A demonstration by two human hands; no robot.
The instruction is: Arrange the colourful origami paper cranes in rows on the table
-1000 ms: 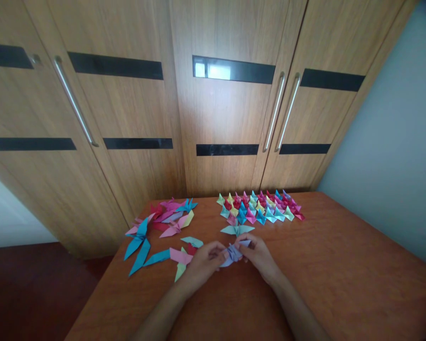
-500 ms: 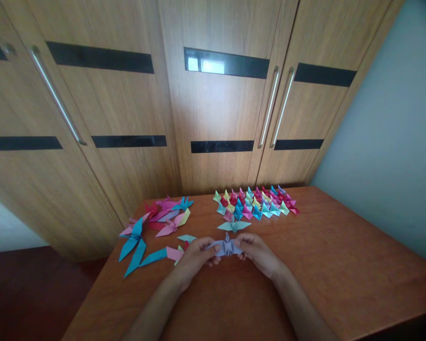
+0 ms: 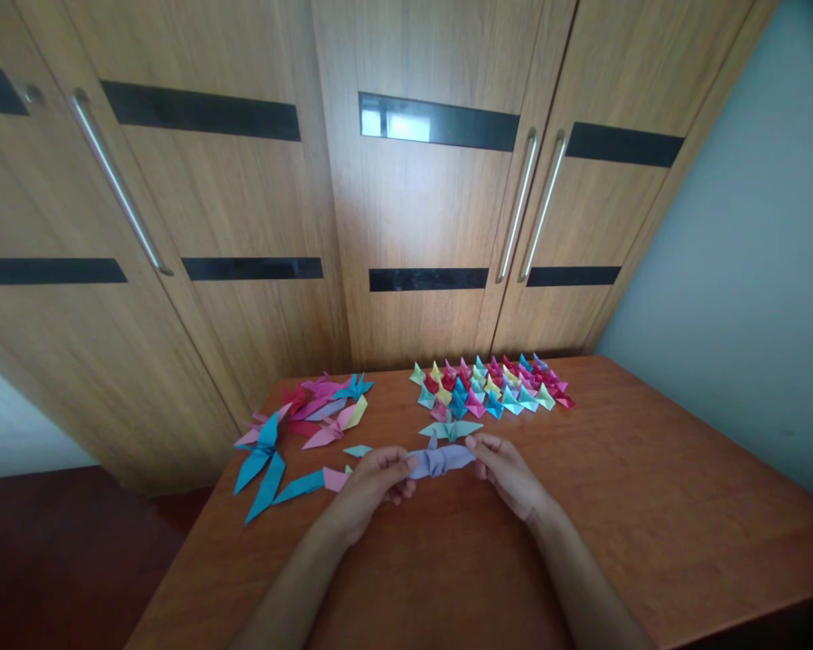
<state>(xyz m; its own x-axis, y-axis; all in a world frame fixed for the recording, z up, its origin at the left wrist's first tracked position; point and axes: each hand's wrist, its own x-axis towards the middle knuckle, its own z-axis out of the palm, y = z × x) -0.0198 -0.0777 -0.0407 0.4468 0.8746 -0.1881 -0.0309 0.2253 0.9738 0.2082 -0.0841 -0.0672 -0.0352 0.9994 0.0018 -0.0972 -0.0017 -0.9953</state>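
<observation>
A lavender paper crane (image 3: 437, 461) is stretched between my two hands, its wings spread to left and right. My left hand (image 3: 382, 478) pinches the left wing tip between thumb and fingers. At the right wing tip, my right hand (image 3: 505, 468) is closed in a pinch. Just beyond the held crane lies a mint green paper crane (image 3: 451, 429) with its wings spread flat. Farther back, several small folded cranes (image 3: 491, 386) in many colours stand in tight rows.
Loose paper cranes lie heaped on the left of the wooden table (image 3: 650, 506), among them a blue crane (image 3: 266, 450) and a pink crane (image 3: 329, 428). A wooden wardrobe (image 3: 420, 226) with metal handles rises behind the table. A pale wall (image 3: 738, 298) stands at the right.
My hands have drawn slightly apart, the right one moving outward and up to the wing tip. More of the lavender crane's right wing shows, and the crane sits a little higher.
</observation>
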